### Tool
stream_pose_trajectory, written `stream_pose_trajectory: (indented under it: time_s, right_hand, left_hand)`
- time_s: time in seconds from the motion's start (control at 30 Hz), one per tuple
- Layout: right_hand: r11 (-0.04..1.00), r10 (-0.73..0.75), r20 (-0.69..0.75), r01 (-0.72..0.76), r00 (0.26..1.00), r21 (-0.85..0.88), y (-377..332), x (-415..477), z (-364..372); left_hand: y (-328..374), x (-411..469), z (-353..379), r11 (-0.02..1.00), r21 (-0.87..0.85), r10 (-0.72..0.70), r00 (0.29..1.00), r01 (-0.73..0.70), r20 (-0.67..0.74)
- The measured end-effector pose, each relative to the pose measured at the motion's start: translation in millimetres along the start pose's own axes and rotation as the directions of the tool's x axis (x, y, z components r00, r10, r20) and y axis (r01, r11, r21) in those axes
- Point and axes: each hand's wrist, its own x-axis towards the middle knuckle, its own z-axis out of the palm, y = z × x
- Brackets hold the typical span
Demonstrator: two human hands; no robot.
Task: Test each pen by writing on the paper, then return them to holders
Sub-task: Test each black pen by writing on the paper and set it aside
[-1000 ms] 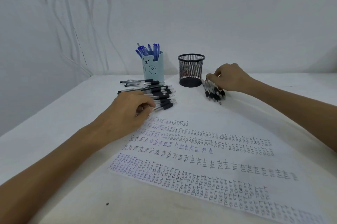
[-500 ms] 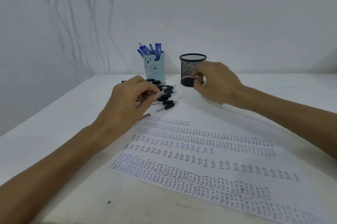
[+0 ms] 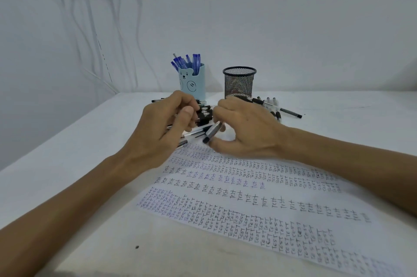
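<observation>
The table (image 3: 67, 186) has bare room to the right of the right hand (image 3: 248, 134) and to the left of the left hand (image 3: 162, 134). Its left edge runs diagonally outside the left forearm, and its far edge meets the wall beyond both hands.

Below the hands lies the paper (image 3: 248, 200), filled with rows of handwriting. The lowest rows read "TEST".

Beyond the left hand stands a blue bear holder (image 3: 195, 87) with blue pens (image 3: 188, 63) in it. Beyond the right hand stands a black mesh holder (image 3: 239, 85); I cannot tell what is in it.

Loose black pens (image 3: 204, 115) lie just past the left hand's fingers, and a second group (image 3: 278, 107) lies behind the right hand.

Between the hands, the right hand pinches the dark end of a pen (image 3: 212, 132) and the left hand's fingers curl round its barrel.
</observation>
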Motion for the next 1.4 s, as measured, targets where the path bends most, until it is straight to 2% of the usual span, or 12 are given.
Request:
stream_pose_trajectory:
  time_s: [0.1, 0.23, 0.33, 0.4, 0.53, 0.6, 0.77, 0.87, 0.97, 1.03, 1.13, 1.4]
  right_hand:
    - [0.995, 0.099, 0.068, -0.1, 0.993, 0.005, 4.2, -2.7, -3.5]
    - [0.985, 0.155, -0.029, -0.152, 0.987, 0.085, 7.4, -4.3, 1.6]
    - [0.963, 0.166, -0.043, -0.153, 0.985, 0.221, 9.6, -2.8, -1.4]
    - [0.909, 0.212, -0.042, -0.181, 0.976, 0.377, 8.8, -2.5, -5.0]
    - [0.685, 0.448, -0.08, -0.285, 0.89, 0.671, 12.8, -1.8, -2.6]
    - [0.577, 0.545, -0.046, -0.335, 0.837, 0.745, 15.0, -2.1, -4.2]
    - [0.244, 0.573, 0.248, -0.452, 0.781, 0.858, 18.7, -11.6, -1.0]
    - [0.284, 0.543, 0.288, -0.496, 0.789, 0.821, 17.5, -14.5, 3.5]
    - [0.221, 0.474, 0.368, -0.513, 0.8, 0.83, 15.2, -17.0, -1.6]
    - [0.224, 0.39, 0.408, -0.515, 0.825, 0.827, 14.0, -18.7, -6.5]
    - [0.281, 0.336, 0.417, -0.513, 0.844, 0.811, 14.2, -18.9, -10.1]
    - [0.462, 0.386, 0.336, -0.496, 0.859, 0.736, 9.1, -26.0, -10.2]
  left_hand:
    - [-2.8, -1.1, -1.6, 0.998, 0.063, -0.005, 0.999, 0.002, 0.051]
    - [-3.2, -1.7, -0.2, 0.987, 0.157, 0.003, 0.99, -0.025, 0.141]
    - [-4.3, -1.7, -0.5, 0.974, 0.218, 0.013, 0.981, -0.055, 0.193]
    - [-8.0, -1.7, -1.5, 0.962, 0.258, 0.029, 0.97, -0.092, 0.24]
    - [-15.0, -2.1, -2.2, 0.919, 0.334, 0.063, 0.916, -0.208, 0.396]
    - [-15.3, -1.9, -2.5, 0.911, 0.336, 0.066, 0.887, -0.241, 0.457]
    - [-13.1, -2.1, -2.2, 0.901, 0.333, 0.07, 0.851, -0.278, 0.521]
    - [-12.5, -1.9, -1.0, 0.893, 0.349, 0.065, 0.849, -0.284, 0.525]
    - [-11.6, -2.1, -0.1, 0.893, 0.351, 0.062, 0.85, -0.282, 0.524]
    - [-11.6, -2.6, -0.1, 0.887, 0.363, 0.063, 0.852, -0.286, 0.519]
    - [-11.2, -3.1, 0.9, 0.878, 0.379, 0.066, 0.857, -0.294, 0.511]
    - [-8.1, -3.5, 5.1, 0.883, 0.323, 0.118, 0.827, -0.341, 0.55]
